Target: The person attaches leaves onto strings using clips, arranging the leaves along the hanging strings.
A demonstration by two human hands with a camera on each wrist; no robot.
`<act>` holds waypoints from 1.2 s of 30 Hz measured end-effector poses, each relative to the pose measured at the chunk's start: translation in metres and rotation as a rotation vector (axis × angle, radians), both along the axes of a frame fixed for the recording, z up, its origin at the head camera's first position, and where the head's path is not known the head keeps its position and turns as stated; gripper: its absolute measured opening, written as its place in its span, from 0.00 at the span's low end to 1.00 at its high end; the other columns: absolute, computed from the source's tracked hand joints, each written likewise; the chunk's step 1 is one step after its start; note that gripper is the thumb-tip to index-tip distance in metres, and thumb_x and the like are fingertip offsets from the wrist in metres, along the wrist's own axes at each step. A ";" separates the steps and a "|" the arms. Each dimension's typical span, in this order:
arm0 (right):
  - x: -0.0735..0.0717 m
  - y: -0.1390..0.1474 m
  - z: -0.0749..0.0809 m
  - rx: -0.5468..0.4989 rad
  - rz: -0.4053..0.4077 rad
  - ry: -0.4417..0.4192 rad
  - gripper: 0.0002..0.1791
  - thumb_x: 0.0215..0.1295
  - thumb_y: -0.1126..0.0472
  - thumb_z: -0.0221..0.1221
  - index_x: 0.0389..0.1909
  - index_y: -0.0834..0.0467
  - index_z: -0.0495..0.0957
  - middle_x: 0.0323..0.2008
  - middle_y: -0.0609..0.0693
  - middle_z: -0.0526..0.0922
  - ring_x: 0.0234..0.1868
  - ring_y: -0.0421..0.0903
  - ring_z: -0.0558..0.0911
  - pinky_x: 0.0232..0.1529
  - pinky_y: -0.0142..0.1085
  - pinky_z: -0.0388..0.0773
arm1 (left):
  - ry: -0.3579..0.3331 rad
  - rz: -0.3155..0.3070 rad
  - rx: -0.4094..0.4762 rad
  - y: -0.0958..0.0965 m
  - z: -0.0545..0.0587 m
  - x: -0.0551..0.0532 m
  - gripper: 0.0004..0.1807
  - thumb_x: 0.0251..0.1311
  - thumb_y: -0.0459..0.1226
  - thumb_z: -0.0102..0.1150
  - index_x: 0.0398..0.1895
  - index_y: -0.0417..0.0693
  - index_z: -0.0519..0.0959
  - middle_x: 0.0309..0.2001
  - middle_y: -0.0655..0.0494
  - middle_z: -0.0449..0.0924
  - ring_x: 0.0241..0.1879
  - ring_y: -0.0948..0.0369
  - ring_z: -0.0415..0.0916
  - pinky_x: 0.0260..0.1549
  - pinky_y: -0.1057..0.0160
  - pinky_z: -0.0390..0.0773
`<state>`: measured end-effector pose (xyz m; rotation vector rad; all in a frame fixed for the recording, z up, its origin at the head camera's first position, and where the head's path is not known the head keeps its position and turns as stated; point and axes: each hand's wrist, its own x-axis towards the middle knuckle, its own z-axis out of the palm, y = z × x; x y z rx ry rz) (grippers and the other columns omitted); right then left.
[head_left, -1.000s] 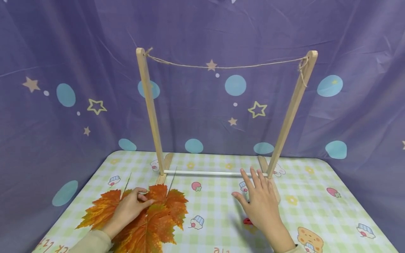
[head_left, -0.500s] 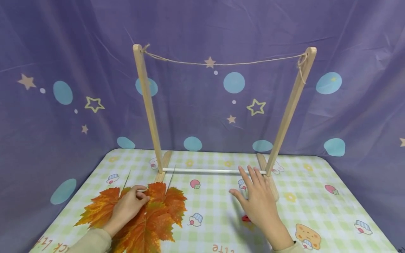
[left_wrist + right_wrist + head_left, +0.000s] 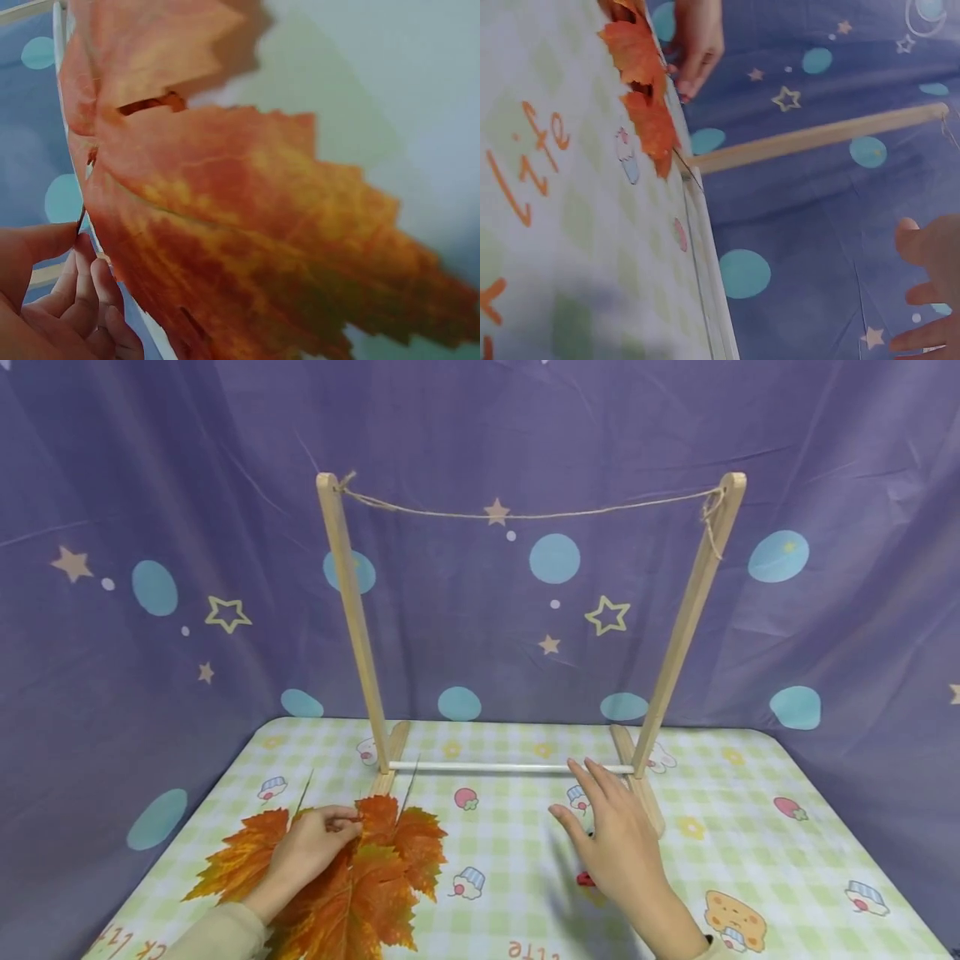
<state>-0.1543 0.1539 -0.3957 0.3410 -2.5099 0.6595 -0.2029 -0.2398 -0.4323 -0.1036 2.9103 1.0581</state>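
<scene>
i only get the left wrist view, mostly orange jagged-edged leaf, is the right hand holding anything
Observer: No, in the head view the right hand is open and holds nothing.
Operator: ok which side of the scene am i looking at
Observer: The person's left: the orange-red, jagged-edged leaves show at the left of the green-and-white checked tablecloth.
Operator: anything strung up further back
Observer: Yes, thin tan twine runs between the tops of two upright, pale wooden posts.
</scene>
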 end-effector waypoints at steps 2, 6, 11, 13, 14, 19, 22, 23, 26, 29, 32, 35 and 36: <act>0.003 -0.002 0.000 -0.004 0.002 0.020 0.34 0.66 0.46 0.64 0.69 0.55 0.69 0.66 0.61 0.71 0.65 0.63 0.71 0.62 0.61 0.66 | 0.007 -0.004 0.004 0.001 0.003 0.001 0.15 0.65 0.43 0.62 0.49 0.44 0.84 0.37 0.58 0.83 0.37 0.58 0.80 0.32 0.55 0.77; 0.006 0.000 0.001 -0.002 0.029 0.073 0.33 0.63 0.49 0.67 0.67 0.56 0.72 0.64 0.59 0.73 0.62 0.61 0.73 0.61 0.59 0.68 | 0.026 -0.025 0.048 0.005 0.007 0.005 0.13 0.66 0.41 0.61 0.48 0.43 0.83 0.37 0.57 0.83 0.35 0.60 0.80 0.30 0.58 0.77; 0.007 0.006 -0.002 0.009 0.074 0.152 0.33 0.56 0.50 0.71 0.62 0.55 0.76 0.58 0.53 0.79 0.57 0.54 0.78 0.55 0.52 0.74 | 0.034 -0.043 0.111 0.009 0.011 0.008 0.12 0.67 0.39 0.61 0.49 0.42 0.82 0.36 0.57 0.83 0.34 0.61 0.80 0.32 0.58 0.79; 0.008 0.009 -0.003 0.001 0.084 0.158 0.32 0.54 0.50 0.73 0.61 0.54 0.77 0.57 0.50 0.80 0.56 0.51 0.79 0.52 0.50 0.77 | 0.033 -0.045 0.117 0.010 0.012 0.009 0.12 0.67 0.39 0.61 0.49 0.42 0.82 0.35 0.57 0.83 0.34 0.61 0.80 0.33 0.57 0.79; 0.009 0.010 -0.003 -0.004 0.088 0.161 0.32 0.54 0.50 0.73 0.60 0.53 0.78 0.56 0.49 0.81 0.55 0.50 0.80 0.50 0.49 0.78 | 0.035 -0.046 0.115 0.011 0.013 0.009 0.12 0.67 0.39 0.61 0.49 0.43 0.82 0.34 0.57 0.83 0.34 0.61 0.80 0.33 0.57 0.79; 0.015 0.015 -0.003 -0.012 0.107 0.172 0.31 0.51 0.52 0.75 0.58 0.49 0.79 0.55 0.44 0.81 0.54 0.46 0.80 0.43 0.46 0.80 | 0.046 -0.051 0.104 0.014 0.018 0.011 0.12 0.67 0.40 0.61 0.49 0.44 0.82 0.33 0.58 0.84 0.34 0.62 0.80 0.33 0.58 0.78; 0.018 0.018 -0.004 -0.023 0.127 0.164 0.30 0.51 0.54 0.75 0.57 0.48 0.79 0.54 0.42 0.81 0.53 0.44 0.80 0.43 0.46 0.81 | 0.048 -0.050 0.103 0.017 0.022 0.012 0.12 0.67 0.40 0.61 0.49 0.45 0.82 0.33 0.59 0.84 0.33 0.62 0.81 0.32 0.58 0.78; 0.019 0.019 -0.005 -0.027 0.132 0.157 0.30 0.51 0.54 0.75 0.57 0.48 0.79 0.54 0.42 0.81 0.53 0.44 0.81 0.43 0.46 0.81 | 0.048 -0.049 0.103 0.018 0.023 0.012 0.12 0.67 0.40 0.61 0.49 0.45 0.82 0.33 0.59 0.84 0.33 0.62 0.81 0.32 0.58 0.78; 0.022 0.023 -0.008 -0.046 0.135 0.119 0.29 0.50 0.56 0.75 0.56 0.47 0.80 0.53 0.43 0.82 0.53 0.45 0.81 0.43 0.48 0.81 | 0.053 -0.046 0.101 0.021 0.027 0.014 0.11 0.67 0.40 0.62 0.49 0.46 0.82 0.32 0.60 0.83 0.34 0.63 0.80 0.31 0.59 0.78; 0.026 0.027 -0.012 -0.056 0.122 0.067 0.28 0.51 0.57 0.75 0.55 0.47 0.81 0.53 0.42 0.82 0.53 0.46 0.81 0.44 0.49 0.81 | 0.058 -0.054 0.100 0.023 0.030 0.016 0.11 0.66 0.41 0.62 0.48 0.47 0.82 0.32 0.61 0.83 0.34 0.63 0.80 0.32 0.59 0.77; 0.029 0.031 -0.015 -0.058 0.104 0.003 0.27 0.51 0.56 0.75 0.54 0.47 0.81 0.53 0.40 0.81 0.52 0.46 0.81 0.44 0.49 0.81 | 0.061 -0.068 0.098 0.025 0.034 0.018 0.12 0.66 0.43 0.63 0.47 0.48 0.82 0.32 0.62 0.83 0.34 0.64 0.80 0.32 0.59 0.77; 0.033 0.034 -0.019 -0.058 0.092 -0.069 0.25 0.53 0.57 0.75 0.53 0.47 0.81 0.53 0.40 0.81 0.52 0.46 0.81 0.44 0.49 0.81 | 0.066 -0.084 0.098 0.026 0.038 0.020 0.12 0.66 0.45 0.63 0.47 0.49 0.82 0.31 0.62 0.82 0.33 0.65 0.79 0.32 0.59 0.76; 0.033 0.036 -0.021 -0.062 0.092 -0.090 0.25 0.53 0.57 0.75 0.53 0.47 0.82 0.53 0.41 0.81 0.52 0.46 0.82 0.45 0.49 0.81 | 0.066 -0.089 0.101 0.026 0.040 0.021 0.13 0.66 0.45 0.63 0.47 0.50 0.82 0.31 0.62 0.82 0.33 0.65 0.79 0.31 0.59 0.76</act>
